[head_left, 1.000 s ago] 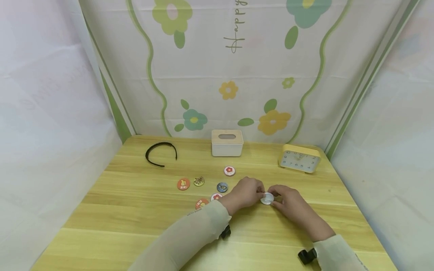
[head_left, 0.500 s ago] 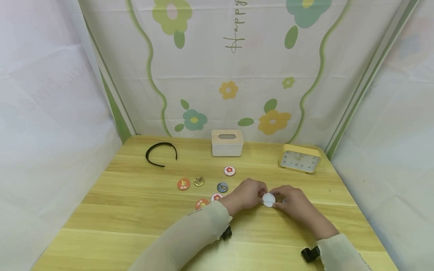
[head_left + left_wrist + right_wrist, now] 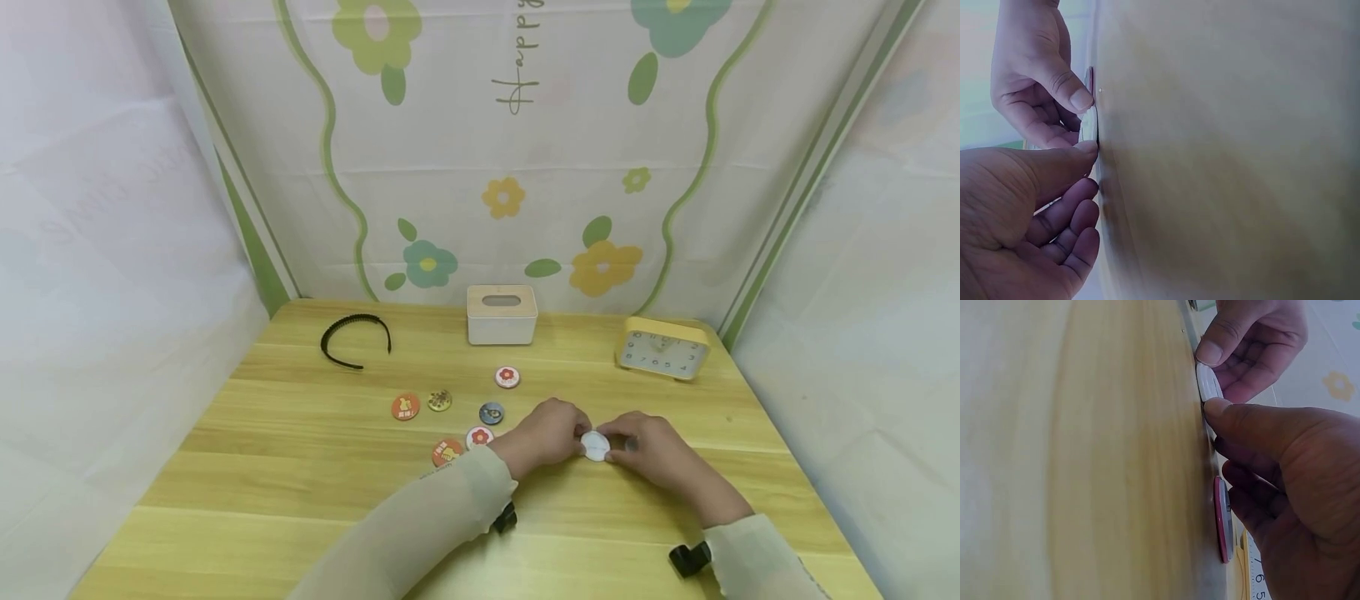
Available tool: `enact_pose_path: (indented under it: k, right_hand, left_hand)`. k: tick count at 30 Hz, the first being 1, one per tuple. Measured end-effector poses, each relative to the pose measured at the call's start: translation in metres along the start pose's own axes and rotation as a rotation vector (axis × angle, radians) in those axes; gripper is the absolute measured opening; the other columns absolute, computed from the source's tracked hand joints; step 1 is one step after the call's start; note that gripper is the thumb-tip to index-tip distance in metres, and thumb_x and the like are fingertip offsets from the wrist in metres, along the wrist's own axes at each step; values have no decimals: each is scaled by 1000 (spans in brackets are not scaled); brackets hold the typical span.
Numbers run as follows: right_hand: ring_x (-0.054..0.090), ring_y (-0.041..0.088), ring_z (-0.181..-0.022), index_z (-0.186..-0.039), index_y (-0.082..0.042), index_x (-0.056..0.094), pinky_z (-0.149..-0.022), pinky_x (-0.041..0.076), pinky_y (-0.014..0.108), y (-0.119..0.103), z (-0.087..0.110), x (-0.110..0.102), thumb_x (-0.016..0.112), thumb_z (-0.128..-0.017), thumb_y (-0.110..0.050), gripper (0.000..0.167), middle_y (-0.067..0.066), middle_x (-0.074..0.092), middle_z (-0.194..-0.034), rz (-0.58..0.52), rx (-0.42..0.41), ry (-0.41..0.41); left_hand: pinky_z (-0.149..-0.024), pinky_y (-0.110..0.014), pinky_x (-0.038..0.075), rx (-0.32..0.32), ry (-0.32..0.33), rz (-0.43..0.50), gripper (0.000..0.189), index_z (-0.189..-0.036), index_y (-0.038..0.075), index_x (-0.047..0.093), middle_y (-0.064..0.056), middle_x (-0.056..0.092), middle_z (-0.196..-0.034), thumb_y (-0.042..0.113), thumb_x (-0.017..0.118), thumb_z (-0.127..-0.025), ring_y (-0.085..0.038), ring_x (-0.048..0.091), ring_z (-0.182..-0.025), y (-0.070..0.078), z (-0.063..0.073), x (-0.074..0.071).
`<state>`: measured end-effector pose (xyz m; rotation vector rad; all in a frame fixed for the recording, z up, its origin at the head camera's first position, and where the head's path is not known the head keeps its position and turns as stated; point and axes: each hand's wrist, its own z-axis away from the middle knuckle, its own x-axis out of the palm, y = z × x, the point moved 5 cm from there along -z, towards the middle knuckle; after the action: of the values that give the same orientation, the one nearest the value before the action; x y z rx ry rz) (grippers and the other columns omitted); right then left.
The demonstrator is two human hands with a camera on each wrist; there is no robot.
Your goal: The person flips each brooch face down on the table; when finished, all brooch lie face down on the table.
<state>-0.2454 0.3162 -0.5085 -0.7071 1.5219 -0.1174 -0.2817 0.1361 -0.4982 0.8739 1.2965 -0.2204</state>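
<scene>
Between my two hands is a round white badge (image 3: 596, 446) with a thin line across its upper face. My left hand (image 3: 557, 431) pinches its left edge, the thumb (image 3: 1079, 153) over the rim in the left wrist view. My right hand (image 3: 651, 447) pinches the opposite edge, thumb on top in the right wrist view. The white badge (image 3: 1209, 382) lies low, close over the wooden table (image 3: 1116, 456). Another badge with a red-pink rim (image 3: 1220, 519) sits under my right hand's curled fingers, mostly hidden in the head view.
Left of my hands lie orange badges (image 3: 406, 407), flower badges (image 3: 507, 377), a gold badge (image 3: 439, 401) and a blue badge (image 3: 491, 413). Farther back are a black headband (image 3: 356, 321), a tissue box (image 3: 502, 325) and a yellow clock (image 3: 663, 350).
Both hands have shifted slightly right and nearer with the white badge. Its face now looks plainer and whiter than a second ago. The other badges lie where they were.
</scene>
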Motion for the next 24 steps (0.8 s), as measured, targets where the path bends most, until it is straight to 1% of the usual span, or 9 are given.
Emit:
enact_pose_path:
  k: [4, 7, 10, 15, 19, 21, 24]
  right_hand:
    - [72, 20, -112, -121, -21, 83, -97, 61, 45, -2, -1, 0, 90, -92, -20, 30, -5, 78, -119, 16, -29, -6]
    - [72, 20, -112, -120, -22, 83, -97, 60, 45, -4, -1, 0, 90, -92, -21, 29, -6, 78, -119, 35, -48, -9]
    - [72, 20, -112, -120, -21, 83, -96, 61, 44, -6, -2, -1, 90, -92, -21, 28, -5, 78, -120, 48, -60, -13]
    - [72, 19, -111, -119, -20, 83, -93, 61, 41, -5, -2, -1, 90, -92, -20, 27, -4, 78, -120, 59, -70, -17]
    - [71, 17, -109, -120, -19, 83, -90, 61, 38, -5, -2, 0, 89, -93, -21, 28, -3, 78, -120, 59, -68, -25]
    - [70, 16, -108, -120, -19, 83, -90, 60, 37, -5, -2, 0, 90, -93, -21, 28, -3, 77, -120, 56, -57, -30]
    - [71, 16, -108, -120, -18, 83, -91, 61, 39, -6, -3, -2, 90, -92, -22, 29, -2, 78, -120, 64, -54, -26]
  left_hand:
    - [-77, -17, 46, 0, -7, 2, 11, -105, 22, 86, 16, 74, -88, 22, 87, -94, -3, 57, -81, 0, -1, 1]
    - [-80, -17, 48, 2, -12, -14, 14, -109, 22, 87, 16, 77, -95, 22, 86, -95, -1, 59, -85, 1, -1, 0]
    - [-82, -18, 49, -1, -19, -34, 15, -110, 23, 87, 16, 79, -98, 24, 86, -95, 0, 61, -87, 1, -1, 0]
    - [-83, -19, 50, -13, -34, -47, 12, -108, 23, 87, 15, 78, -96, 24, 86, -96, -2, 61, -87, 3, 0, 0]
    - [-82, -19, 49, 3, -39, -61, 12, -107, 23, 86, 16, 77, -94, 26, 86, -96, -3, 61, -86, 3, 0, 0]
    - [-84, -20, 50, 11, -37, -59, 14, -109, 23, 86, 16, 77, -96, 26, 86, -96, -4, 63, -89, 1, 1, -1]
    - [-92, -21, 53, -3, -27, -40, 26, -121, 23, 84, 14, 80, -109, 24, 83, -96, -5, 69, -101, -4, 1, -8]
